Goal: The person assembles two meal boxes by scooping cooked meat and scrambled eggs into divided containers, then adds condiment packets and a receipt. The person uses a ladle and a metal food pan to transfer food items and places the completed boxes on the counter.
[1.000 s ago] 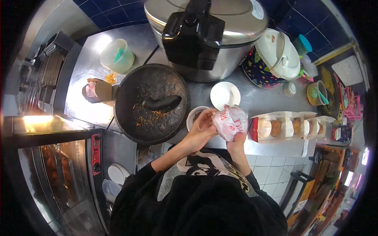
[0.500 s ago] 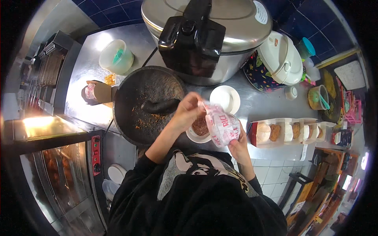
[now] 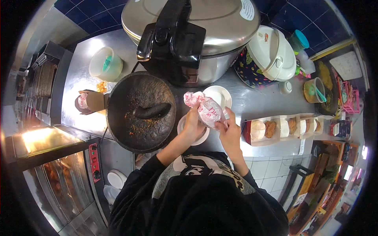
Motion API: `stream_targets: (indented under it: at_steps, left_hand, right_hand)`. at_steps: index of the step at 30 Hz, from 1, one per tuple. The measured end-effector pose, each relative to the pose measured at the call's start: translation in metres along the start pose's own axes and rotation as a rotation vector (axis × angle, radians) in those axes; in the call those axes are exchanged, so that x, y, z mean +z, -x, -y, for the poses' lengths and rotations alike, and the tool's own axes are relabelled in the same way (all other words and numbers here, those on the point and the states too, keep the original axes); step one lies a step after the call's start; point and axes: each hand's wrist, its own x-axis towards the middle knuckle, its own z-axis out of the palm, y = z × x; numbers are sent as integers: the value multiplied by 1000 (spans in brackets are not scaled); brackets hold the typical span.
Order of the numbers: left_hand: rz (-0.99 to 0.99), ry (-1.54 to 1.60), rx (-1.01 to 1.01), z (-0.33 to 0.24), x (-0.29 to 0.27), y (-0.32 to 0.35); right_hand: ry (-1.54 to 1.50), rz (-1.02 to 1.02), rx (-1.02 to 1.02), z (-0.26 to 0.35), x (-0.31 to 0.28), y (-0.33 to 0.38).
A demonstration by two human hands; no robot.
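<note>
Between my two hands is a paper-wrapped bundle (image 3: 211, 111), white with pink print, its gathered end pointing up and left. My left hand (image 3: 192, 125) grips its left side just below the gathered end. The fingers of my right hand (image 3: 228, 131) pinch its right side. Below the bundle sits a white bowl (image 3: 203, 139), mostly covered by my left hand. Another white bowl (image 3: 225, 93) stands just behind. To the left lies a wide dark stone mortar (image 3: 136, 84) with reddish crumbs inside and a black pestle (image 3: 151, 111) resting in it.
Open cartons (image 3: 254, 142) with fried pieces and white bundles line the right counter. A large steel rice cooker (image 3: 224, 37) stands behind, beside a white-lidded container (image 3: 271, 51). At the left are a plastic tub (image 3: 105, 65), an open brown box (image 3: 95, 101) and a lit glass cabinet (image 3: 59, 173).
The bundle has turned, its gathered end now clearly showing at upper left. My left hand has moved down from the top to its side. The whole view has shifted slightly.
</note>
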Motion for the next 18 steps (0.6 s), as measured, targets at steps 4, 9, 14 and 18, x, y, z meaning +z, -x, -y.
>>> stream_targets:
  at_steps: [4, 9, 14, 18]
  left_hand:
    - [47, -72, 100, 7, -10, -14]
    - [-29, -163, 106, 10, -5, -10]
    - [33, -266, 186, 19, -16, -20]
    - [0, -260, 164, 13, 8, -12]
  right_hand:
    - [131, -188, -308, 7, -4, -10]
    - [-40, -152, -231, -11, 35, -24]
    - [-143, -111, -143, -25, 31, -38]
    - [-112, -220, -351, -20, 26, -42]
